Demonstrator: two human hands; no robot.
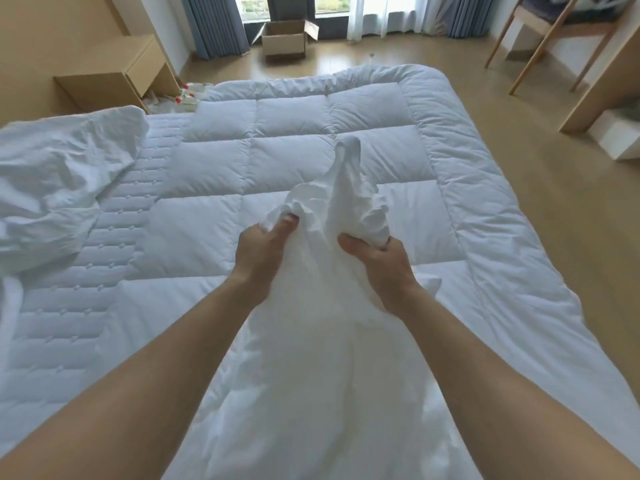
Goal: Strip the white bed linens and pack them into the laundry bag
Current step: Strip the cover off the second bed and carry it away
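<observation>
Pale wood flooring [502, 109] is seen around a bed in a daylit bedroom, where a white sheet [332, 323] is held up over the mattress by a person's two bare hands. The cloth is bunched between them. The left hand [263, 247] is curled round a fold on one side, with the thumb pressed into the fabric. The right hand [377, 265] is clenched round a thick wad on the other, so each grip is closed on the sheet. A loose peak of cloth is raised above the knuckles, and the rest is draped down between the forearms toward the camera.

Beneath it, a puffy box-quilted duvet [287, 161] is spread across the right and far parts of the bed, its edge hung over the side. A stitched mattress pad [86, 306] is exposed on the left, and crumpled white linen [52, 174] is heaped at the bed's left edge.

Beyond the bed, an open cardboard box [285, 41] is set on the floor before blue-grey curtains [214, 26]. A wooden bedside cabinet [114, 69] is placed against the left wall, with red-capped bottles [183, 95] beside it. A wooden chair [554, 32] is seen at upper right.
</observation>
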